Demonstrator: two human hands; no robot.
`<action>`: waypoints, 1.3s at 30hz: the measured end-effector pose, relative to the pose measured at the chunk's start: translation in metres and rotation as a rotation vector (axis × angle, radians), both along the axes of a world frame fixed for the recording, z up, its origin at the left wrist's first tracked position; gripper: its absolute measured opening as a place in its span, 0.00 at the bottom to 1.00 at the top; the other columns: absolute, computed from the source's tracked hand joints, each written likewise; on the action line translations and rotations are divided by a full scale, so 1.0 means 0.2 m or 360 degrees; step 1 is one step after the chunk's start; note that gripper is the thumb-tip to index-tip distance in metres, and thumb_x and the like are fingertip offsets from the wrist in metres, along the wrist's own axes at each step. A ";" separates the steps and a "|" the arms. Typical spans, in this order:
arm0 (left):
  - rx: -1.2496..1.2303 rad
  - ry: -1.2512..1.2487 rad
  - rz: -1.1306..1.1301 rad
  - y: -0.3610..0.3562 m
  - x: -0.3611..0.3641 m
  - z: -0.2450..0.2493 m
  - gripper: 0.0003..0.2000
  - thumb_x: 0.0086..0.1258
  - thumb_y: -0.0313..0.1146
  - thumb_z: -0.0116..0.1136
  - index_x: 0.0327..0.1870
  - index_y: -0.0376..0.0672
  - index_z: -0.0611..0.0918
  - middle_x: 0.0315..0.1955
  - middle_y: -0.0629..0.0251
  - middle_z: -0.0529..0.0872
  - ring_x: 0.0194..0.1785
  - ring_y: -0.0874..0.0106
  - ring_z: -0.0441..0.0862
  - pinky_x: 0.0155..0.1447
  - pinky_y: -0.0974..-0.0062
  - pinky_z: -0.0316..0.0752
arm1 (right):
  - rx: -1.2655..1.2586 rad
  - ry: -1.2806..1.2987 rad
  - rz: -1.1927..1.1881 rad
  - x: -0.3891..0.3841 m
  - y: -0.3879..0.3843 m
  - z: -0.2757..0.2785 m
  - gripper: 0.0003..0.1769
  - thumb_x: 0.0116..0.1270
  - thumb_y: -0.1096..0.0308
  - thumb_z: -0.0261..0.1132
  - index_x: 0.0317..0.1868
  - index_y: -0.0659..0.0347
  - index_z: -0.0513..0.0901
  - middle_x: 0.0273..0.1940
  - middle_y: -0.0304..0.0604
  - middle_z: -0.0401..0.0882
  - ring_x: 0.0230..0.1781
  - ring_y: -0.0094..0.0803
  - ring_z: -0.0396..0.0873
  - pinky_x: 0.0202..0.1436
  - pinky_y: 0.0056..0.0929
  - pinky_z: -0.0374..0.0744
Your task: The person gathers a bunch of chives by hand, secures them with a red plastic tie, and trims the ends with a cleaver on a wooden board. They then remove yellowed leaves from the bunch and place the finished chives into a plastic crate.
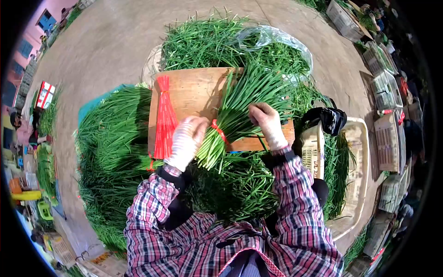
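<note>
A bundle of garlic chives (251, 99) lies slanted across a wooden board (198, 87), its pale cut stems toward me and its leaves pointing away. A red tie (220, 131) circles it near the stems. At the bundle's left side is my left hand (188, 137), fingers curled together close to the tie; what they hold, if anything, is hidden. My right hand (266, 121) is closed with fingertips bent inward over the leaves on the right, and I cannot make out anything in it. A fan of red ties (164, 117) rests on the board beside my left hand.
Loose chives (110, 161) are heaped left of the board, and another pile (198, 44) with a clear plastic bag (277, 37) lies beyond it. A cream plastic crate (357, 180) with a black bag (330, 119) stands at right. More crates (387, 138) line the far right.
</note>
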State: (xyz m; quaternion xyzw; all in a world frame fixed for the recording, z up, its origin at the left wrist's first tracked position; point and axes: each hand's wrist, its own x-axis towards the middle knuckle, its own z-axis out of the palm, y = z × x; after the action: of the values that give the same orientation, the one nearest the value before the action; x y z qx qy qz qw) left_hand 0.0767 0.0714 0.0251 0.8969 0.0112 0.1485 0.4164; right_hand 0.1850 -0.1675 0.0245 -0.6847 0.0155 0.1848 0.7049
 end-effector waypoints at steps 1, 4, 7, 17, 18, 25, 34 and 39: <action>-0.0116 0.0051 0.0040 0.03 0.03 -0.04 0.07 0.70 0.27 0.59 0.45 0.37 0.85 0.40 0.61 0.83 0.46 0.66 0.82 0.52 0.72 0.76 | -0.0029 0.0002 -0.0104 -0.05 -0.07 -0.07 0.11 0.66 0.69 0.64 0.45 0.65 0.84 0.32 0.33 0.81 0.30 0.17 0.74 0.33 0.17 0.72; -0.0216 0.0232 0.0087 0.07 0.11 -0.22 0.13 0.66 0.33 0.64 0.49 0.40 0.84 0.49 0.53 0.82 0.51 0.58 0.82 0.57 0.67 0.77 | 0.0023 0.0021 -0.0274 -0.20 -0.14 -0.22 0.11 0.66 0.70 0.64 0.48 0.64 0.84 0.32 0.32 0.81 0.28 0.16 0.73 0.31 0.16 0.72; 0.0033 0.0293 0.0021 0.02 0.11 -0.30 0.18 0.65 0.34 0.66 0.54 0.39 0.82 0.52 0.54 0.82 0.54 0.59 0.81 0.59 0.68 0.75 | -0.0058 0.0029 -0.0214 -0.26 -0.08 -0.19 0.15 0.66 0.70 0.66 0.53 0.64 0.82 0.31 0.34 0.82 0.27 0.17 0.74 0.30 0.18 0.74; -0.0137 0.0736 -0.0236 0.02 0.12 -0.37 0.24 0.69 0.44 0.59 0.63 0.44 0.76 0.55 0.52 0.81 0.61 0.56 0.77 0.65 0.64 0.71 | -0.0710 -0.0334 0.0018 -0.18 0.09 -0.29 0.15 0.61 0.61 0.69 0.47 0.55 0.82 0.30 0.49 0.84 0.30 0.42 0.84 0.36 0.37 0.79; -0.0157 0.0746 -0.0248 0.02 0.12 -0.35 0.23 0.69 0.44 0.59 0.63 0.44 0.76 0.55 0.52 0.81 0.61 0.56 0.77 0.65 0.65 0.71 | -0.0744 -0.0358 0.0060 -0.18 0.08 -0.28 0.15 0.61 0.60 0.70 0.46 0.55 0.82 0.30 0.48 0.84 0.30 0.42 0.84 0.36 0.37 0.79; -0.0332 0.0776 -0.0349 0.03 0.12 -0.32 0.24 0.69 0.45 0.60 0.63 0.43 0.77 0.54 0.50 0.83 0.60 0.55 0.79 0.63 0.66 0.72 | -0.1034 -0.0766 0.0364 -0.19 0.06 -0.21 0.12 0.61 0.61 0.69 0.41 0.54 0.80 0.30 0.47 0.84 0.33 0.47 0.84 0.36 0.41 0.80; -0.0130 0.0803 -0.0463 0.07 0.11 -0.35 0.32 0.67 0.47 0.63 0.70 0.45 0.70 0.62 0.51 0.78 0.66 0.58 0.74 0.69 0.69 0.68 | 0.0146 0.0319 0.0188 -0.26 0.05 -0.03 0.08 0.67 0.65 0.63 0.32 0.61 0.78 0.17 0.32 0.69 0.16 0.23 0.67 0.22 0.22 0.67; -0.0175 0.1024 -0.0373 0.03 0.12 -0.22 0.32 0.65 0.40 0.65 0.70 0.41 0.70 0.65 0.51 0.76 0.70 0.61 0.71 0.71 0.71 0.65 | 0.0357 0.0470 0.0685 -0.46 -0.06 0.15 0.13 0.65 0.73 0.60 0.49 0.65 0.82 0.23 0.38 0.80 0.21 0.23 0.75 0.26 0.22 0.73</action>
State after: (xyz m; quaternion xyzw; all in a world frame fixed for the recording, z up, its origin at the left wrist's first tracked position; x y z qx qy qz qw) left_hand 0.1010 0.0768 -0.0179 0.8693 0.0468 -0.1914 0.4534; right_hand 0.0932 -0.1794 0.0543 -0.5556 -0.0482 0.4287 0.7108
